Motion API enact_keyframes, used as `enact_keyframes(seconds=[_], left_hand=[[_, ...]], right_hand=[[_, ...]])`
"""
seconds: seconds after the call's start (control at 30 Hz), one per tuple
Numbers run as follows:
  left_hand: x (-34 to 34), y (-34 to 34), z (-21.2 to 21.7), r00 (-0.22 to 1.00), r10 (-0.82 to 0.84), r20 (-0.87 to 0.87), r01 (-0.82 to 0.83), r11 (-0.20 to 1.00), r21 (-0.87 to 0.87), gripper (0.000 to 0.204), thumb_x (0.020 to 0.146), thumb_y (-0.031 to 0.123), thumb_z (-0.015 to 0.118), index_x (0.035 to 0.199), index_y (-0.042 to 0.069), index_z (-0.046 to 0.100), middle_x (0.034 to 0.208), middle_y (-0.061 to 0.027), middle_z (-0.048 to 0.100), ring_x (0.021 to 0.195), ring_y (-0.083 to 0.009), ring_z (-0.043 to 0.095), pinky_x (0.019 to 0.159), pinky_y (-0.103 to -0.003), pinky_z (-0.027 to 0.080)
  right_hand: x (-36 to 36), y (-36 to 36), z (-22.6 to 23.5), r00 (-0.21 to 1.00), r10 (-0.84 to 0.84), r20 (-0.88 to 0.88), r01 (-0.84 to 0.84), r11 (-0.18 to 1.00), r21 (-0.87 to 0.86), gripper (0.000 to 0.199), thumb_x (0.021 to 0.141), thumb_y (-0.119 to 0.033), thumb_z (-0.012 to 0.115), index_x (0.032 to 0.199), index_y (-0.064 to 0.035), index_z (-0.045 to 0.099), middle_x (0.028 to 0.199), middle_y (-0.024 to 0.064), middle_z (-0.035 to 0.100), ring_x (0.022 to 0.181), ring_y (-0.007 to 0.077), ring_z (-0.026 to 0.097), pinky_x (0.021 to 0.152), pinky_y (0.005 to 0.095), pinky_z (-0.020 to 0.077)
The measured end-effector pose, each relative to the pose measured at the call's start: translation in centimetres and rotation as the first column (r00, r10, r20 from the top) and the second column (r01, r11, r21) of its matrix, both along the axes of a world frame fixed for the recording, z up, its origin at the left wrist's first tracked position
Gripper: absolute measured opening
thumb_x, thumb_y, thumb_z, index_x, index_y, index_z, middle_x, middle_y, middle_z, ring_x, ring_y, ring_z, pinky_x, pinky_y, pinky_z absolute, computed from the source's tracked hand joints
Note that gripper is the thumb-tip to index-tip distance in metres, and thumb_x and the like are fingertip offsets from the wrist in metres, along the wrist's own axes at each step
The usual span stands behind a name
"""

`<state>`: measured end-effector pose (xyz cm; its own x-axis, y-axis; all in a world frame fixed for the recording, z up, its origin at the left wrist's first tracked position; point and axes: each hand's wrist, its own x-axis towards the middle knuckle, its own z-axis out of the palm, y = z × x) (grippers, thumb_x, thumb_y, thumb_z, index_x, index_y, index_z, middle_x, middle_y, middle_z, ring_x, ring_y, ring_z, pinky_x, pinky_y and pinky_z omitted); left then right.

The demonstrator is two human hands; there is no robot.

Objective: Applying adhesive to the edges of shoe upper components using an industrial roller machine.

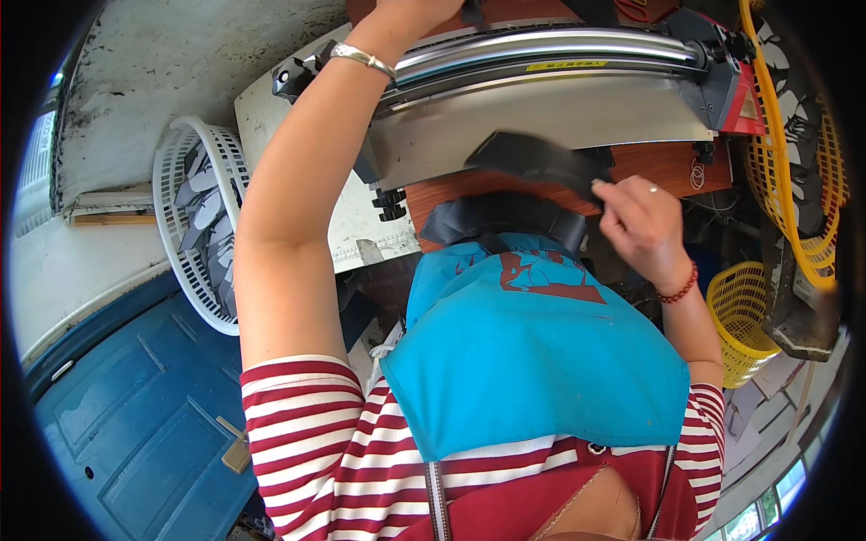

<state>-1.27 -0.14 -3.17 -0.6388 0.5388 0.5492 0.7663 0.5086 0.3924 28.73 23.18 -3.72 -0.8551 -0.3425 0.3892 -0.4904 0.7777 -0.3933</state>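
Note:
My right hand (pixel 642 221) is closed, thumb and fingers pinching one end of a curved black flat piece (pixel 532 160). That piece is blurred and hangs in front of the machine's metal plate (pixel 541 117). My left hand (pixel 417 7) reaches over the roller machine (pixel 550 47) at the top edge, its fingers cut off by the picture. Close by it is a dark strip (pixel 473 13); whether the hand touches it, I cannot tell. More curved black pieces (pixel 505 216) lie against my blue apron (pixel 541 343), below the right hand's piece.
At the left stands a white basket (pixel 171 171) with grey and black pieces in it. A yellow basket (pixel 776 117) at the right holds similar pieces, and a smaller yellow basket (pixel 740 307) stands lower. A brown board (pixel 654 171) lies under the machine. A blue door panel (pixel 144 415) is lower left.

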Motion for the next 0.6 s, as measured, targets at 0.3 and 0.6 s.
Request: enact_keyframes(seconds=[0.3,0.6], left_hand=[[-1.0,2.5,-4.1,0.824,0.128,0.552,0.175,0.869,-0.463,0.039,0.086,0.033,0.063,0.092,-0.004,0.075,0.089,-0.0292,0.07,0.087,-0.0426,0.07,0.079,-0.049,0.051],[-0.9,2.3,0.8,0.813,0.13,0.567,-0.026,0.982,-0.188,0.024,0.085,0.016,0.07,0.088,-0.007,0.065,0.075,-0.0185,0.064,0.07,-0.0264,0.064,0.069,-0.042,0.053]], right_hand=[[-7.0,-1.9,-4.9,0.969,-0.003,-0.246,0.012,0.999,0.032,0.025,0.079,-0.008,0.076,0.103,-0.0089,0.071,0.083,0.0046,0.061,0.072,0.0252,0.063,0.065,0.0394,0.0503],[0.2,-2.9,-16.5,0.819,0.155,0.552,-0.278,0.949,0.147,0.05,0.078,-0.032,0.084,0.117,-0.0055,0.069,0.104,0.0126,0.065,0.094,0.0331,0.067,0.082,0.0423,0.0563]])
